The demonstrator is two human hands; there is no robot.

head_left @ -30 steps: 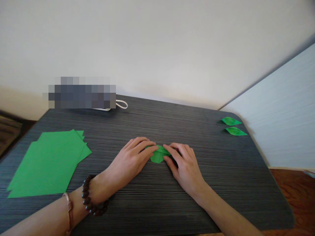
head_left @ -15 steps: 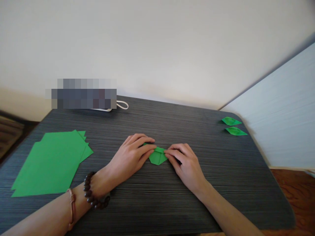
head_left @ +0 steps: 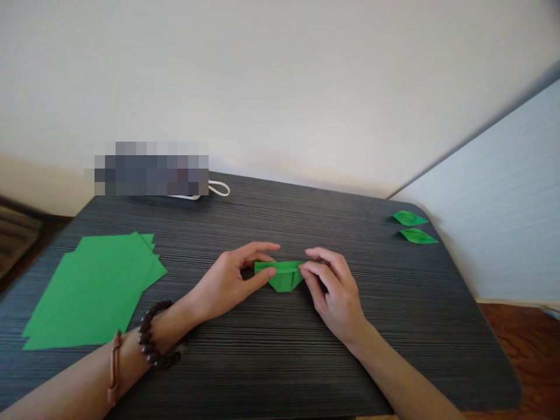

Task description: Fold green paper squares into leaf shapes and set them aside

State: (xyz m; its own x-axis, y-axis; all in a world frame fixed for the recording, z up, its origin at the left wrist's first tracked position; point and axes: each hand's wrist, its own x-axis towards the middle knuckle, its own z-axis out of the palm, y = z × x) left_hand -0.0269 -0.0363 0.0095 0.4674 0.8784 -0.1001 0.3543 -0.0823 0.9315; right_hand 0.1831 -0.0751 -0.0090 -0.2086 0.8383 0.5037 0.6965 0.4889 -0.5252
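Observation:
Between my two hands is a folded piece of green paper [head_left: 286,281], with a flat band along its far edge and a tapered part towards me. My left hand [head_left: 238,277] pinches its left end, the thumb on top and other fingers behind, partly hidden. At the right end, my right hand [head_left: 335,286] grips the band between thumb and index finger, while its other fingers curl above. A dark beaded bracelet [head_left: 149,341] and a thin brown band [head_left: 114,370] circle my left wrist and forearm.
A stack of green paper sheets [head_left: 91,291] lies at the left of the dark table [head_left: 245,367]. Two folded green paper pieces [head_left: 410,218] sit at the far right corner. A blurred-out object [head_left: 153,172] with a white loop [head_left: 220,188] stands near the wall.
My left fingers have lifted off the paper's top, and the thumb now shows on its band. The paper's far edge is folded into a longer, straighter band; its lower part looks shorter.

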